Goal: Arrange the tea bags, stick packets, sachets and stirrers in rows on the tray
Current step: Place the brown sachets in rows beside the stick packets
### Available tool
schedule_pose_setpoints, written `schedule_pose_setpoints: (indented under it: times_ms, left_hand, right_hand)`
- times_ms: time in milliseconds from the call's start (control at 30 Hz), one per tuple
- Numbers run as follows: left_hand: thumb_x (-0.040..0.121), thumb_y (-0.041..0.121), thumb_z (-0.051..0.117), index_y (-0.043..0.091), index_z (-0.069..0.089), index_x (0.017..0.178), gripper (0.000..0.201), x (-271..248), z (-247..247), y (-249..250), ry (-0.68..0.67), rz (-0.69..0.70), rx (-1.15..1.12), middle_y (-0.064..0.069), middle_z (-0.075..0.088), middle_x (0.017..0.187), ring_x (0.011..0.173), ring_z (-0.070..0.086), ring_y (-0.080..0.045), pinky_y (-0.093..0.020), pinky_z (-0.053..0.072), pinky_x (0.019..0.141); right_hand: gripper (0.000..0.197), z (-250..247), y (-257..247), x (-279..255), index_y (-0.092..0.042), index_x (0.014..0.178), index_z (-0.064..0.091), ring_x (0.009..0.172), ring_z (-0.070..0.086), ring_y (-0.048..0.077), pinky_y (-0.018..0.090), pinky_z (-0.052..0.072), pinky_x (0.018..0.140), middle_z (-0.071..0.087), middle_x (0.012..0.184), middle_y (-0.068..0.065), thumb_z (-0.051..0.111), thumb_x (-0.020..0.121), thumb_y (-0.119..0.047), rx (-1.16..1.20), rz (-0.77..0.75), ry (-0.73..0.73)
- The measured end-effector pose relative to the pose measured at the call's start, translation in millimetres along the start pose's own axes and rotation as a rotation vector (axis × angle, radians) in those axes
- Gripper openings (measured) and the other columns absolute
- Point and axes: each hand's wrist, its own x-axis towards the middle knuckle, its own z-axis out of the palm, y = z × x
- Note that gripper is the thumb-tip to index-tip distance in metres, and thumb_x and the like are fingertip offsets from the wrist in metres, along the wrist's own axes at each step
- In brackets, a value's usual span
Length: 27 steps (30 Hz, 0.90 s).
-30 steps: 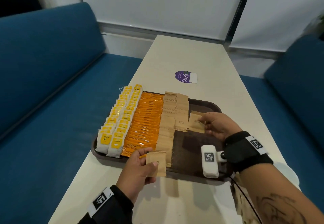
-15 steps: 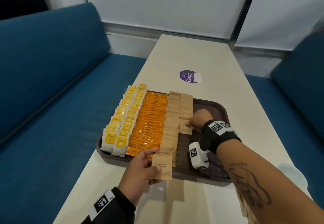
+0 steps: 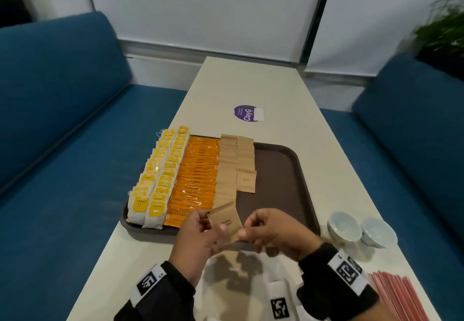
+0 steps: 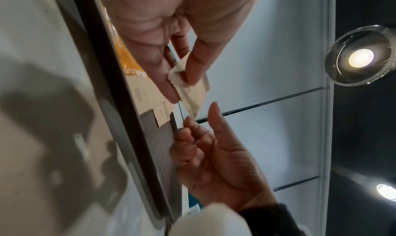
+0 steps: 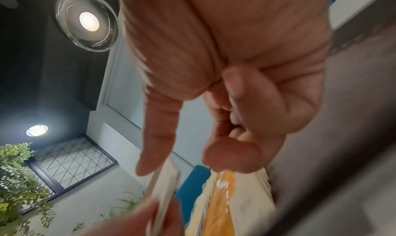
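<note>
Your left hand (image 3: 198,239) pinches a sachet (image 3: 224,220) over the tray (image 3: 281,170)'s near rim, right hand (image 3: 273,231) just pinching its edge; fumbling the handover could drop it.

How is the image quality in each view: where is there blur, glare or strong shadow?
Head view: mostly sharp, both hands slightly blurred, their shadows fall on the table near the tray. Left wrist view: ceiling lamp glares, dark shadows on the table at left. Right wrist view: the right hand and brown sachets are smeared by motion blur.
</note>
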Motion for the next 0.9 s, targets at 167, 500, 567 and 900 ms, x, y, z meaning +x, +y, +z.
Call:
schedule_pose_setpoints:
  times_ms: [167, 500, 567, 900]
  left_hand:
    - [0.091, 0.005, 0.055, 0.007, 0.053, 0.095, 0.005, -7.1, 15.0, -1.3, -0.009, -0.010, 0.004, -0.015, 0.067, 0.095, 0.083, 0.068, -0.025, -0.032, 0.054, 0.060]
    - [0.089, 0.007, 0.058, 0.011, 0.052, 0.080, 0.012, -13.5, 11.1, -9.0, -0.066, -0.074, 0.207, -0.006, 0.061, 0.074, 0.070, 0.055, -0.017, -0.027, 0.042, 0.055]
    - [0.089, 0.006, 0.058, 0.009, 0.056, 0.084, 0.006, -12.2, 5.7, -9.1, -0.096, -0.094, 0.259, -0.007, 0.058, 0.073, 0.066, 0.052, -0.015, -0.024, 0.040, 0.052]
    - [0.086, 0.013, 0.064, 0.029, 0.058, 0.096, 0.020, 1.5, -50.2, -9.8, -0.138, 0.066, 0.715, 0.006, 0.060, 0.109, 0.100, 0.057, -0.009, -0.024, 0.046, 0.082]
  right_hand:
    - [0.014, 34.4, 27.8, -11.6, -0.007, 0.091, 0.057, 0.052, 0.055, 0.012, 0.019, 0.033, 0.037, 0.063, 0.072, 0.007, 0.069, 0.083, -0.008, 0.244, -0.099, 0.146]
    - [0.007, 43.1, 29.5, -10.9, -0.003, 0.088, 0.056, 0.048, 0.054, 0.008, 0.017, 0.032, 0.038, 0.068, 0.071, 0.007, 0.061, 0.086, 0.002, 0.671, -0.069, 0.351]
    - [0.002, 33.8, 19.5, -3.3, -0.005, 0.088, 0.060, 0.057, 0.057, 0.013, 0.019, 0.036, 0.042, 0.069, 0.076, 0.009, 0.059, 0.089, -0.004, 0.623, -0.097, 0.413]
    - [0.018, -46.7, -38.0, 95.8, -0.016, 0.072, 0.058, 0.071, 0.059, 0.009, 0.020, 0.050, 0.065, 0.067, 0.088, 0.003, 0.062, 0.089, -0.013, -0.155, 0.045, 0.536]
